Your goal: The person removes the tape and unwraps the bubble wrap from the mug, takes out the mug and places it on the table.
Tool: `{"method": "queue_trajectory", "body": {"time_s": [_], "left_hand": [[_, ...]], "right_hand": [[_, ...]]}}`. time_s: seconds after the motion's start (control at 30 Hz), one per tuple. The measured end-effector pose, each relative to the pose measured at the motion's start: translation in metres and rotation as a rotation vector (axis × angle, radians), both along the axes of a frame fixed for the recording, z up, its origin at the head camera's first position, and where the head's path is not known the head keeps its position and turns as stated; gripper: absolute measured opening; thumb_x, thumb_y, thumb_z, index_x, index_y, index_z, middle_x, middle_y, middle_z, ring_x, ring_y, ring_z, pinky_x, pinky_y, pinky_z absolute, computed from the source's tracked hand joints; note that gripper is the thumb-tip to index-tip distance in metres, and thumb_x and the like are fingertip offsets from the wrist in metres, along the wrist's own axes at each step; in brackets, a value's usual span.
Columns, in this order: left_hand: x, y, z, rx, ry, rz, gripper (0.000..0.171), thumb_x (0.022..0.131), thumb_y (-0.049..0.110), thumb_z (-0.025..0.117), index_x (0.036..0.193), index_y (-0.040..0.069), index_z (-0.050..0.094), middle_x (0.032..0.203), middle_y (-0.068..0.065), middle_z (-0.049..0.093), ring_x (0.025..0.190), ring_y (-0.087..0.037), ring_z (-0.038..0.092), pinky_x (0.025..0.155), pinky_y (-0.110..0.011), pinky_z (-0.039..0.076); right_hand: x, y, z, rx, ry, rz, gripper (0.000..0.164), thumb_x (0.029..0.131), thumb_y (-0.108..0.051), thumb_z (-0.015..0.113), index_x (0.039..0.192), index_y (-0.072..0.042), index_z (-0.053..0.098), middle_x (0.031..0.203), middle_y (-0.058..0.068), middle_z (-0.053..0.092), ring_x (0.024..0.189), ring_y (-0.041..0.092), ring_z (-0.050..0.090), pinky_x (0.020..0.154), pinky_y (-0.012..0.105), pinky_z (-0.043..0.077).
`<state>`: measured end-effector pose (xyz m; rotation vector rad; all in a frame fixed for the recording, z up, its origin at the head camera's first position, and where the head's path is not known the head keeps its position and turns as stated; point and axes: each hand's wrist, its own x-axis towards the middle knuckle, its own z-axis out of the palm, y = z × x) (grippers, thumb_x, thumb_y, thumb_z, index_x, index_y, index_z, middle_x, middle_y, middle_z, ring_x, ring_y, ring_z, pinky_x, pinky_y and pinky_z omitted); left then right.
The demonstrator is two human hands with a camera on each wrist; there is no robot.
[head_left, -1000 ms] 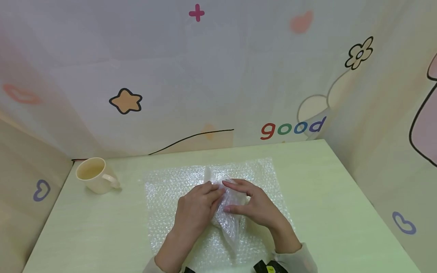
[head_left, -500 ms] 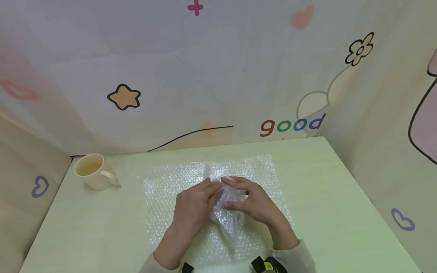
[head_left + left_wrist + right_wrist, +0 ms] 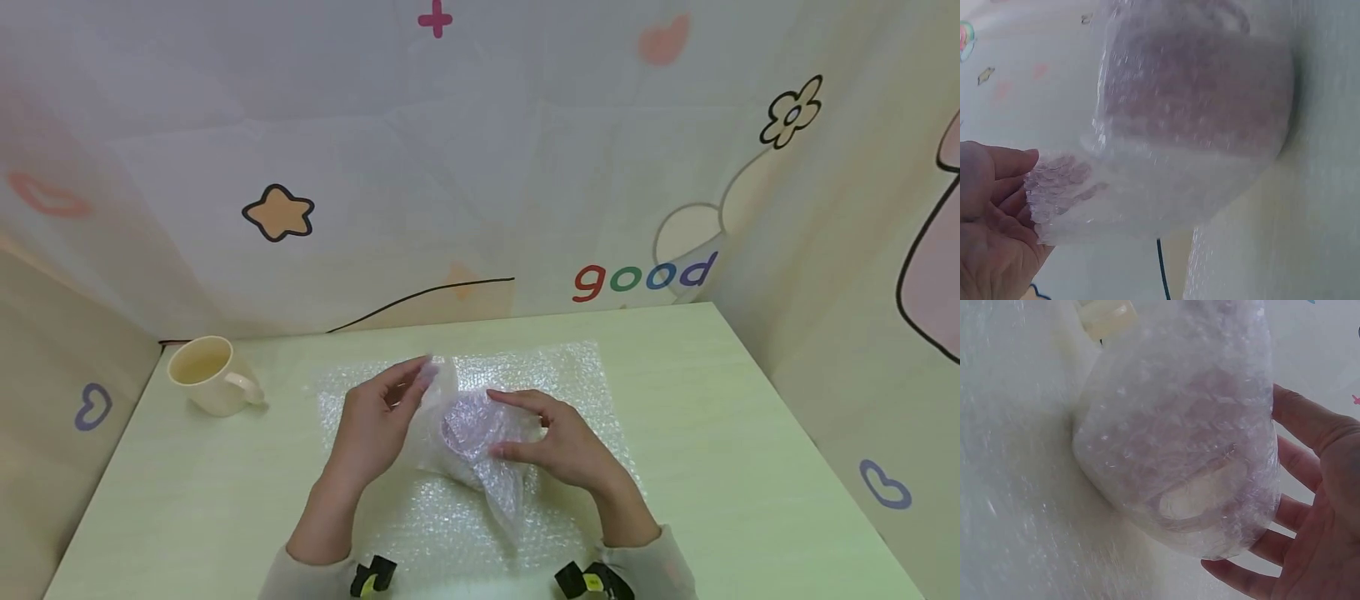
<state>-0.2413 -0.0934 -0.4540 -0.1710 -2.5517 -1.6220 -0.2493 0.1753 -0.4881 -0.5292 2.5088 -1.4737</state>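
Head view, supplemented by both wrist views, your holdings listed:
- Wrapped bundle (image 3: 480, 433), one: between your left hand (image 3: 375, 425) and your right hand (image 3: 568, 443), near the middle of the table (image 3: 750, 467), resting on a flat sheet (image 3: 442, 533) of bubble wrap; a tapering tail of film points toward you
- Pinkish item (image 3: 1197, 94), one: inside the bundle, cup-like in outline, blurred by the film; a loop resembling a handle shows through in the right wrist view
- Left hand, yours: thumb and fingertips pinching the edge of a bubble-wrap flap (image 3: 1072, 200), which reaches out from the bundle toward your left
- Right hand, yours: thumb and fingers curved about the right side of the bundle, grasping it, gaps between the fingers
- Flat sheet, one: spread under the bundle; whether it joins the wrapping, you cannot tell from these views
- Cream mug (image 3: 213, 379), one: upright at the far left of the table, handle turned right, well apart from your hands
- Backdrop (image 3: 480, 150): pale, printed with an orange star (image 3: 278, 213), a flower (image 3: 791, 112) and coloured "good" lettering (image 3: 645, 277)
- Wrist fittings (image 3: 592, 581), two: black with yellow marks, beside your pale sleeves (image 3: 648, 571)
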Motion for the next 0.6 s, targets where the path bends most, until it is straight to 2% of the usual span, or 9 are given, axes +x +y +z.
{"method": "queue_trajectory", "body": {"time_s": [0.17,0.37,0.47,0.6], "left_hand": [[-0.007,-0.022,-0.001,0.047,-0.053,0.036,0.034,0.105,0.016,0.062,0.138,0.017,0.067,0.125,-0.005,0.075,0.110,-0.027,0.075,0.086,-0.029,0.062],[-0.013,-0.045,-0.005,0.074,-0.101,0.042,0.034,0.105,0.018,0.062,0.139,0.014,0.065,0.128,-0.010,0.074,0.115,-0.028,0.073,0.084,-0.029,0.063],[-0.015,-0.057,-0.009,0.082,-0.130,0.055,0.034,0.106,0.017,0.061,0.139,0.011,0.064,0.129,-0.014,0.073,0.114,-0.029,0.074,0.082,-0.029,0.063],[-0.019,-0.073,-0.018,0.054,-0.184,0.104,0.034,0.106,0.017,0.059,0.138,0.005,0.063,0.126,-0.016,0.074,0.108,-0.027,0.076,0.077,-0.026,0.063]], "right_hand": [[0.000,0.001,0.000,0.005,0.007,0.004,0.066,0.080,-0.034,0.090,0.140,-0.036,0.065,0.142,-0.003,0.064,0.125,0.023,0.059,0.103,0.051,0.045],[0.000,0.002,-0.001,0.011,0.013,0.002,0.066,0.079,-0.034,0.091,0.140,-0.038,0.065,0.143,-0.004,0.063,0.127,0.023,0.059,0.103,0.051,0.045],[0.001,0.002,0.000,0.009,0.013,0.004,0.066,0.079,-0.035,0.091,0.140,-0.038,0.065,0.144,-0.005,0.063,0.127,0.023,0.059,0.103,0.049,0.046],[0.001,0.001,0.000,0.003,0.020,0.013,0.065,0.080,-0.035,0.090,0.140,-0.037,0.065,0.144,-0.004,0.063,0.127,0.023,0.059,0.102,0.050,0.045]]}}
